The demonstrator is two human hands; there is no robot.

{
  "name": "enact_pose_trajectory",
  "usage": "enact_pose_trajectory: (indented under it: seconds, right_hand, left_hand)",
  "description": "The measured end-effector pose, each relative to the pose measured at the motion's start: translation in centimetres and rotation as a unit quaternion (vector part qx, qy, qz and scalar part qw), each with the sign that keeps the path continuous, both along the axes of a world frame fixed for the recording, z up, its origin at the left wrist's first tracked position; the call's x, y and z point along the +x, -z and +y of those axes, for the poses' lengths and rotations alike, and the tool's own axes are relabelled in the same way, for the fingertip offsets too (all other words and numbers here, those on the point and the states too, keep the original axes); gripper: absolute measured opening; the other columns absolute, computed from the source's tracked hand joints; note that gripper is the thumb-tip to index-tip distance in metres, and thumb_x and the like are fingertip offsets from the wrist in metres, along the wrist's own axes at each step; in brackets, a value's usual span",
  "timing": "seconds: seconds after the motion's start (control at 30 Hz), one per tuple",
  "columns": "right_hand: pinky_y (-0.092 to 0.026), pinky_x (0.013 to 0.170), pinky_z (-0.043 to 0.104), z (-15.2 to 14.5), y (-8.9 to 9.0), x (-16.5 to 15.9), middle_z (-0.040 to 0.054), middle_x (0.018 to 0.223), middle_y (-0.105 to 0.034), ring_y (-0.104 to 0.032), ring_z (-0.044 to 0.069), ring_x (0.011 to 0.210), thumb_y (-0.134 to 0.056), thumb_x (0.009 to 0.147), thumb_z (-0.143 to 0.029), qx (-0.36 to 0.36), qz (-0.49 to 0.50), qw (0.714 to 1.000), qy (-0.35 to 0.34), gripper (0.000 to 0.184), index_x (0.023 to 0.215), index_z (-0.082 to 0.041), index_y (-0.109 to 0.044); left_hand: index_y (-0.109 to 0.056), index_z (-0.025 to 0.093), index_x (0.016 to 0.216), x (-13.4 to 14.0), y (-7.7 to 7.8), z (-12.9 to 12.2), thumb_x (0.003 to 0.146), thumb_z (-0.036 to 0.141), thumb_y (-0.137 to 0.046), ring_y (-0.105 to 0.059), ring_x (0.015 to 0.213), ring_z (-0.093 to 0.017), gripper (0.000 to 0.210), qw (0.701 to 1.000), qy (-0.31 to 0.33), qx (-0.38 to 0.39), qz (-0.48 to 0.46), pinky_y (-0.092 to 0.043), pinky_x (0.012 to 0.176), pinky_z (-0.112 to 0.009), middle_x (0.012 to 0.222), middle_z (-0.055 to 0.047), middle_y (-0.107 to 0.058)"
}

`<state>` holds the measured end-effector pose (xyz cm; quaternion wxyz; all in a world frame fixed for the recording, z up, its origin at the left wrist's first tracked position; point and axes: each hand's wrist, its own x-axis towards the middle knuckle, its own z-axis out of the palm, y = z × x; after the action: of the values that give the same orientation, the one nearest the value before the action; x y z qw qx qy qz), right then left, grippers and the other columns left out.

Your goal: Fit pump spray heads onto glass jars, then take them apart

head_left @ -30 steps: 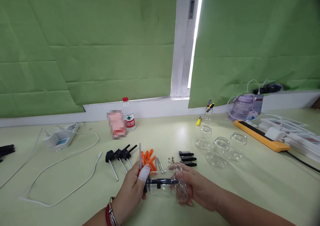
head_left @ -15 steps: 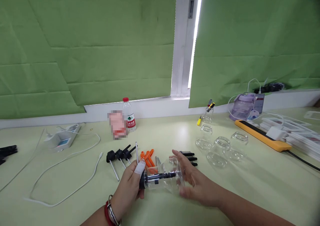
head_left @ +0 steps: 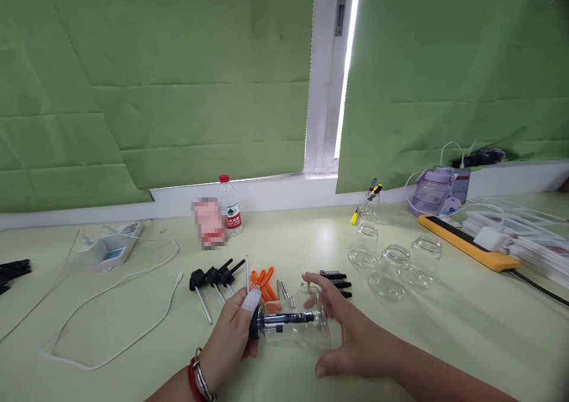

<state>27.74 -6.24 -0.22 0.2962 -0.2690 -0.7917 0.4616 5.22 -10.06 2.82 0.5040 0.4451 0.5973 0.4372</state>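
My left hand [head_left: 229,337] is closed around the black cap [head_left: 255,325] of a clear jar [head_left: 300,335], which lies sideways above the table. A thin metal rod [head_left: 248,271] sticks up past my thumb. Inside the jar runs a dark shiny shaft [head_left: 293,318]. My right hand [head_left: 355,337] is open at the jar's wide end, thumb and fingers spread; whether a fingertip touches the glass I cannot tell. Just beyond lie orange handles [head_left: 267,283], small metal pins [head_left: 283,289], black parts with springs [head_left: 338,283], and black heads on metal rods [head_left: 212,276].
Three clear jars [head_left: 389,271] stand on the right. Behind them, a small glass [head_left: 370,209] holds yellow-and-black tools. An orange power strip [head_left: 466,245] and a purple bottle [head_left: 431,191] are farther right. A water bottle [head_left: 231,212] stands at the back; a white cable [head_left: 120,280] curves on the left.
My right hand has spread wider, its thumb moving down and away from the jar. My left hand keeps its grip on the cap, nearly still.
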Motion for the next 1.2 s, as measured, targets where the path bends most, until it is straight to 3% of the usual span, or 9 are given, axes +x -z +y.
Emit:
enact_pose_trajectory:
  seconds: [0.13,0.37,0.47,0.57,0.63,0.77,0.93,1.03,1.2]
  right_hand:
    - [-0.053,0.060,0.035,-0.1,0.3,-0.8,0.0151,0.115,-0.049,-0.062,0.021,0.080,-0.037,0.085,-0.060,-0.287,0.064,0.955,-0.036,0.067,0.138,-0.027,-0.015]
    - [-0.021,0.107,0.052,-0.8,-0.9,0.1,0.0092,0.139,-0.033,-0.026,0.029,0.131,-0.062,0.073,-0.018,0.186,-0.031,0.982,-0.001,0.063,0.130,-0.031,-0.040]
    - [-0.039,0.097,0.047,-0.7,-0.5,-0.2,0.0126,0.140,-0.028,-0.035,0.028,0.125,-0.065,0.074,-0.031,0.005,0.018,0.999,0.029,0.078,0.139,-0.030,-0.023]
    - [-0.054,0.066,0.035,-0.4,0.0,-0.8,0.0140,0.130,-0.037,-0.056,0.024,0.100,-0.051,0.079,-0.056,-0.281,0.083,0.956,0.010,0.072,0.138,-0.029,-0.019]
    - [-0.054,0.061,0.032,-0.4,-0.1,-0.8,0.0122,0.119,-0.046,-0.059,0.022,0.091,-0.051,0.078,-0.057,-0.324,0.063,0.944,-0.010,0.069,0.135,-0.026,-0.027]
    - [-0.044,0.092,0.043,-0.6,-1.0,-0.3,0.0131,0.129,-0.042,-0.047,0.029,0.115,-0.072,0.064,-0.033,0.013,-0.066,0.997,0.023,0.082,0.136,-0.025,-0.033]
    - [-0.036,0.101,0.049,-0.2,-1.8,0.6,0.0120,0.130,-0.046,-0.032,0.031,0.129,-0.053,0.078,-0.006,0.477,-0.155,0.865,0.005,0.054,0.128,-0.025,-0.044]
    - [-0.040,0.098,0.048,0.7,-1.8,1.3,0.0104,0.127,-0.049,-0.027,0.030,0.132,-0.046,0.082,-0.002,0.559,-0.157,0.812,0.056,0.043,0.119,-0.025,-0.049]
    - [-0.041,0.098,0.051,2.8,-2.0,2.7,0.0139,0.132,-0.038,-0.030,0.031,0.131,-0.048,0.080,-0.004,0.518,-0.098,0.823,0.213,0.042,0.118,-0.022,-0.043]
  left_hand:
    - [-0.051,0.020,0.071,-0.2,0.1,0.2,0.078,0.055,-0.049,-0.041,0.031,-0.011,0.036,0.997,0.005,0.075,0.030,-0.026,0.030,-0.019,0.038,0.005,-0.047]
    - [-0.051,0.020,0.075,-0.5,0.4,0.3,0.082,0.056,-0.043,-0.039,0.029,-0.011,0.038,1.000,0.004,0.017,0.013,-0.022,0.028,-0.018,0.039,0.005,-0.046]
    - [-0.052,0.019,0.073,-0.2,0.3,-0.1,0.080,0.052,-0.049,-0.041,0.032,-0.011,0.034,0.998,0.001,0.069,0.011,-0.026,0.030,-0.018,0.043,0.004,-0.049]
    - [-0.055,0.019,0.071,0.0,0.2,-0.4,0.079,0.046,-0.056,-0.047,0.041,-0.010,0.029,0.989,0.017,0.145,0.016,-0.035,0.036,-0.018,0.054,0.001,-0.054]
    - [-0.056,0.018,0.071,0.0,0.2,-0.4,0.078,0.045,-0.057,-0.047,0.042,-0.010,0.028,0.987,0.029,0.158,0.023,-0.038,0.037,-0.019,0.057,0.001,-0.055]
    - [-0.051,0.019,0.069,0.0,0.3,0.0,0.078,0.052,-0.052,-0.040,0.033,-0.009,0.035,0.996,0.019,0.085,0.029,-0.028,0.030,-0.018,0.049,0.003,-0.050]
    - [-0.046,0.021,0.067,-0.4,0.8,0.5,0.080,0.059,-0.044,-0.038,0.028,-0.009,0.040,1.000,-0.011,-0.014,-0.025,-0.022,0.028,-0.018,0.044,0.003,-0.048]
    - [-0.044,0.020,0.065,-1.0,0.7,0.7,0.078,0.059,-0.047,-0.038,0.030,-0.008,0.041,0.998,-0.029,-0.010,-0.061,-0.022,0.028,-0.019,0.052,0.000,-0.055]
    - [-0.046,0.019,0.064,-1.9,0.4,1.0,0.080,0.054,-0.046,-0.038,0.030,-0.007,0.039,0.993,-0.055,0.065,-0.081,-0.027,0.031,-0.019,0.047,0.003,-0.051]
